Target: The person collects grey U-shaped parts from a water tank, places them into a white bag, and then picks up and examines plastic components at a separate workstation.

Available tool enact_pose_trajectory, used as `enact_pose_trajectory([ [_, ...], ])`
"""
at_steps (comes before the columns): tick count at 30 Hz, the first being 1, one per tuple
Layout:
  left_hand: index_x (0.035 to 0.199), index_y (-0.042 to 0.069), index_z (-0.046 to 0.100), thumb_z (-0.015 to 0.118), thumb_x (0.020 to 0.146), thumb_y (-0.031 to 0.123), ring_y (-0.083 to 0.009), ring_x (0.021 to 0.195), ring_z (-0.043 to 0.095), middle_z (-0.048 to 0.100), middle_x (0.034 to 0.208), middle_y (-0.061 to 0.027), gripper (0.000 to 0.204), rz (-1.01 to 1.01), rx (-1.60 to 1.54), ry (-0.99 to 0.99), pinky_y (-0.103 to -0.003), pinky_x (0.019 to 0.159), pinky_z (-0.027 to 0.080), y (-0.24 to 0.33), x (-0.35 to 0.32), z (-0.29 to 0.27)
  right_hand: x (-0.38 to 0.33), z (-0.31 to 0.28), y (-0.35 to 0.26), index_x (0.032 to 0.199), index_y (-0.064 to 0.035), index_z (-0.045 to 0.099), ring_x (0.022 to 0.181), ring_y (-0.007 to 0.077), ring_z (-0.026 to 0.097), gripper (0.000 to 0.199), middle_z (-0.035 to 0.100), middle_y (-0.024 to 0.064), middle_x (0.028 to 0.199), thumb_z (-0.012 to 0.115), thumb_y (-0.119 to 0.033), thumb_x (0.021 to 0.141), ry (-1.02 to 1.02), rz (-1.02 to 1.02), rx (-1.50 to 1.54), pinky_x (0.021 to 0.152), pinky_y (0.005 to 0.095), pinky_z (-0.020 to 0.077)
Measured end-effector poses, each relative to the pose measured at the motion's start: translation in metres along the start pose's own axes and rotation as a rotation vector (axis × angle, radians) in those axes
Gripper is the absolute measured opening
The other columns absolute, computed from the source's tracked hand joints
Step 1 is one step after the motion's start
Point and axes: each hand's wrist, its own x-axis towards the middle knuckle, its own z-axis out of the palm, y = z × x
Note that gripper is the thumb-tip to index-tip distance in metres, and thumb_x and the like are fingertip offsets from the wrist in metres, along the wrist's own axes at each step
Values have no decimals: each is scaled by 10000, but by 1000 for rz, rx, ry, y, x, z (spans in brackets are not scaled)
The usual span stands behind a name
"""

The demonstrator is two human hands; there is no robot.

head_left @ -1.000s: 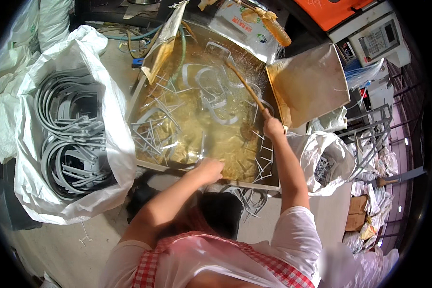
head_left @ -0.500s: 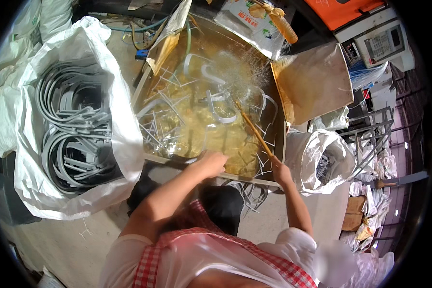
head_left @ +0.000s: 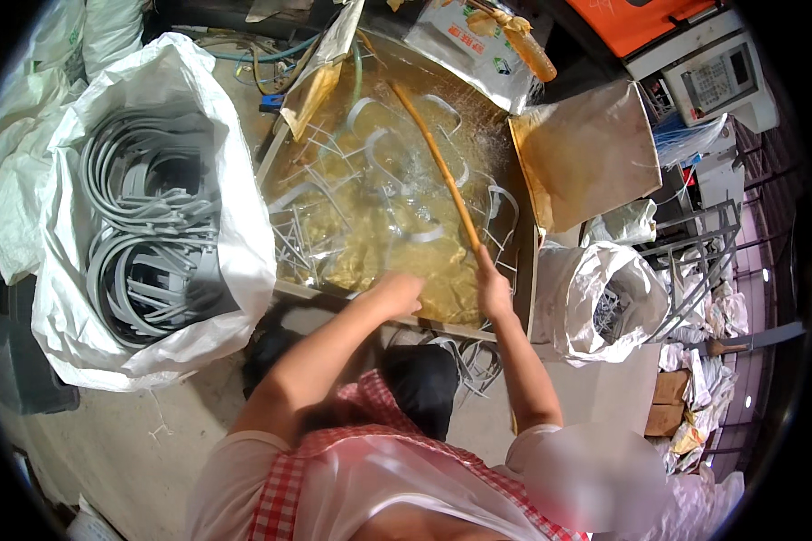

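Note:
A large square tub (head_left: 534,284) of yellowish water lies in front of me. My right hand (head_left: 494,293) is closed around the lower end of a long wooden stick (head_left: 442,171), which slants up and left over the water. My left hand (head_left: 397,295) hangs by the tub's near edge with curled fingers; whatever they hold, if anything, is hidden. Curved grey plastic bands (head_left: 421,236) float in the middle of the tub. Thin, pale branching plastic strips (head_left: 302,239) crowd its left side.
At left, a big white woven sack (head_left: 50,279) holds stacked curved grey bands (head_left: 108,185). A smaller white sack (head_left: 564,311) with grey pieces stands right of the tub. Cardboard (head_left: 591,153) leans at the tub's right rim. A machine control panel (head_left: 717,81) is at far right.
The stick's tip has swung up and left out of the splash, and my right hand has moved left and slightly farther away. The splash has died down and the floating bands have shifted.

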Motion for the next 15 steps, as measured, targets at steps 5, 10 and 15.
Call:
enact_pose_trajectory([
  [5, 1053, 62, 584, 624, 736, 216, -344, 926, 575, 611, 968, -183, 354, -6, 40, -2, -426, 799, 457, -3, 2, 3, 42, 57, 3, 1378, -244, 270, 759, 431, 584, 574, 596, 270, 810, 447, -110, 848, 5, -262, -306, 670, 496, 452],
  [10, 1117, 129, 568, 618, 737, 227, -342, 933, 574, 607, 990, -181, 395, -9, 80, -55, -429, 804, 457, 2, 9, 2, 24, 45, 27, 1379, -245, 262, 763, 420, 590, 586, 597, 268, 795, 474, -151, 841, -98, -172, -426, 680, 505, 459],
  [15, 958, 30, 609, 611, 729, 189, -351, 892, 587, 622, 930, -192, 280, 18, 6, 37, -449, 779, 455, -1, 10, 8, -19, 6, 45, 1307, -172, 416, 859, 360, 603, 456, 606, 228, 947, 482, -146, 857, -57, -162, -238, 728, 416, 470],
])
